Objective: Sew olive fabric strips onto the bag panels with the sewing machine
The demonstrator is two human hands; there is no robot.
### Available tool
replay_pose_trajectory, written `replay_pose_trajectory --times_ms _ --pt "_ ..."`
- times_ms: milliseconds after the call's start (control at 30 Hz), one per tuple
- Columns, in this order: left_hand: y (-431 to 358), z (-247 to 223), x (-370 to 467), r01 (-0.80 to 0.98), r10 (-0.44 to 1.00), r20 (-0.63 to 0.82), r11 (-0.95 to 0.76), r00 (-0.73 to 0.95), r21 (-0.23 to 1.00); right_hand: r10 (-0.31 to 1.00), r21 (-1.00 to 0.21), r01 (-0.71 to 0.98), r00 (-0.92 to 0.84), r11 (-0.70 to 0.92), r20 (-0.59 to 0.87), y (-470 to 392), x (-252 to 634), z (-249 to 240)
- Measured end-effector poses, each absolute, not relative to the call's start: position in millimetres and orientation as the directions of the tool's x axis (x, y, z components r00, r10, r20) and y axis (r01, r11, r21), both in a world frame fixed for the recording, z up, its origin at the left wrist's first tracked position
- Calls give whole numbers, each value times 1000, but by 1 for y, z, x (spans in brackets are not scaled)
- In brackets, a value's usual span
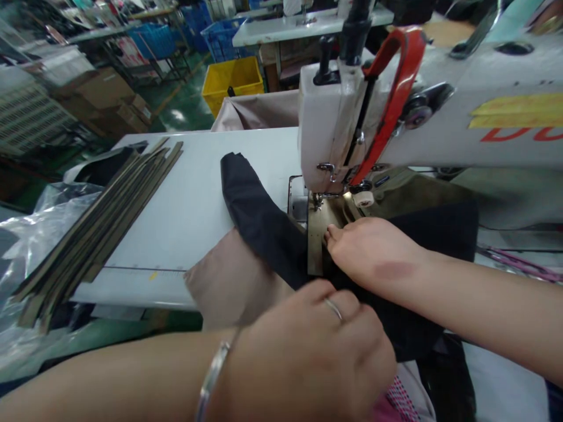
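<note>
My left hand [316,346], with a ring and a bracelet, is closed over the near edge of the dark fabric [259,217]; what its fingers pinch is hidden. Beside the sewing machine's needle, my right hand [369,246] has its fingers bent down onto an olive strip [316,240] and dark cloth; the fingertips are partly hidden. The white sewing machine [325,129] with a red guard [396,76] stands above. A beige cloth piece [237,281] lies left of my left hand, partly under the dark fabric.
Several olive strips [118,217] lie stacked on the left of the white table [185,205], beside clear plastic [53,217]. Behind stand a yellow bin [233,79], blue baskets [220,41] and cardboard boxes [105,97]. Pink-handled scissors [519,261] lie at right.
</note>
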State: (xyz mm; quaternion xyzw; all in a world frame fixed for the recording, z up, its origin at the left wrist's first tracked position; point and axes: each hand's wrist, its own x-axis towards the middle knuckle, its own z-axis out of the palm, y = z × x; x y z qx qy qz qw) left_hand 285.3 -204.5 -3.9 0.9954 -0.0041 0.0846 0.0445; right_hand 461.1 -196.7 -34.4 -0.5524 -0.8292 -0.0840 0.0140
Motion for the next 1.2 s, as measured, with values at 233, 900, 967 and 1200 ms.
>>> replay_pose_trajectory --times_ms 233,900,967,1200 --pt "-220 -46 274 -90 -73 182 -992 981 86 914 166 900 -391 404 -102 -195 451 -21" --pt "-116 -35 285 266 267 16 -962 963 59 893 41 900 -436 434 110 -205 481 -47" --pt "-110 -38 291 234 236 0 -964 972 129 897 -6 903 -425 429 123 -202 484 -49" --pt "-107 -43 296 392 399 84 -916 913 86 925 -98 943 -286 317 249 -194 488 -60"
